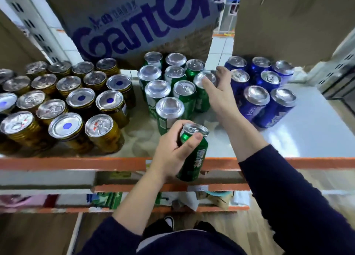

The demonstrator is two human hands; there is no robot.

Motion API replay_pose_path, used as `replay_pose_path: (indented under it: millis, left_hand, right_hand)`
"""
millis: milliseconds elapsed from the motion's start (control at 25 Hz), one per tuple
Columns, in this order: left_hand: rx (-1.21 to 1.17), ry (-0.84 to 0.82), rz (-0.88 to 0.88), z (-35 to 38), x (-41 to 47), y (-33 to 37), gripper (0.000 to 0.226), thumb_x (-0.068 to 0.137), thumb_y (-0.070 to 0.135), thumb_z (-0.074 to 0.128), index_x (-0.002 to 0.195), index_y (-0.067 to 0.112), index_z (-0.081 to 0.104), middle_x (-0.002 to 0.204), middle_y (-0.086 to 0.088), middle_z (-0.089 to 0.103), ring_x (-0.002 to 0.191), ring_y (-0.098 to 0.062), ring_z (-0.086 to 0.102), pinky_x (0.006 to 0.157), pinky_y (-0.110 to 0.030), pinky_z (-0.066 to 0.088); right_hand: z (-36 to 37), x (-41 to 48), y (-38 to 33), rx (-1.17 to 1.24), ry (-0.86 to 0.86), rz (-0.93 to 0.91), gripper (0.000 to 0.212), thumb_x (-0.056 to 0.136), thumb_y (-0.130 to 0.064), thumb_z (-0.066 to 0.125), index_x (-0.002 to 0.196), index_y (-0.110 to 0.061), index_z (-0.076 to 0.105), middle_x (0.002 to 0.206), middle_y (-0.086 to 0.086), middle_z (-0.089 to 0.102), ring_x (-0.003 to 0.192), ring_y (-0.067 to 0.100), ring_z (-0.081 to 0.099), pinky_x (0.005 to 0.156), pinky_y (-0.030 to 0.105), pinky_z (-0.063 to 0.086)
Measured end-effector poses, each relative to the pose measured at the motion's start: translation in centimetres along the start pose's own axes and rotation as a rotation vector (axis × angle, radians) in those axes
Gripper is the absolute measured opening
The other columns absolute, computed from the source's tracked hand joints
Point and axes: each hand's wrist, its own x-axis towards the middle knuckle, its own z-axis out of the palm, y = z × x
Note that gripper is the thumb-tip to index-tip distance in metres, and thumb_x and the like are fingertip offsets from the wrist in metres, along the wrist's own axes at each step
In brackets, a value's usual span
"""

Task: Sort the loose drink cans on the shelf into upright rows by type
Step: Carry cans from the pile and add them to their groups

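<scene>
The shelf (307, 120) carries three blocks of upright cans, with a cardboard box (134, 24) standing beyond both hands. The gold cans (63, 101) fill the space far to the left of the left hand. The green cans (157, 89) stand between and just beyond the two hands, and the blue cans (265, 93) lie just right of the right hand.

The right hand (219, 93) reaches into the green block, thumb and fingers curled round the top of the end green can (200, 101). The left hand (172, 151) grips the loose green can (192, 158) round its upper body, lid up, over the shelf's orange front rail (76, 163). It does not yet stand in the block.

The step in hand looks like seating this can in the green rows. A bare spot shows between the hands, just beyond the left thumb. The can should go down there flat on its base, lid up, snug beside the front green can (170, 108). The right hand does best to steady its can, so the neighbours do not tip toward the blue block. A slow release suits the smooth shelf.
</scene>
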Motion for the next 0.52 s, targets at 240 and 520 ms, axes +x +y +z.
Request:
replay_pose_path:
  millis: [240, 520]
  left_hand:
    - [0.045, 0.137, 0.049, 2.0, -0.1, 1.1, 0.034, 0.082, 0.052, 0.059, 0.104, 0.026, 0.056, 0.092, 0.01, 0.066, 0.088, -0.01, 0.064, 0.077, -0.028, 0.05]
    - [0.62, 0.334, 0.313, 3.1, 2.4, 3.7, 0.059, 0.076, 0.056, 0.067, 0.111, 0.009, 0.059, 0.104, 0.0, 0.063, 0.101, -0.019, 0.058, 0.089, -0.031, 0.044]
  right_hand:
    - [-1.4, 0.1, 2.2, -0.016, -0.235, -0.004, 0.066, 0.099, -0.04, 0.043, 0.154, -0.019, 0.013, 0.158, -0.011, 0.019, 0.141, -0.004, 0.016, 0.115, 0.02, 0.014]
    - [-7.4, -5.8, 7.4, -0.51, -0.366, -0.358, 0.036, 0.089, -0.011, 0.064, 0.124, -0.005, 0.061, 0.119, 0.013, 0.065, 0.11, 0.029, 0.06, 0.092, 0.03, 0.044]
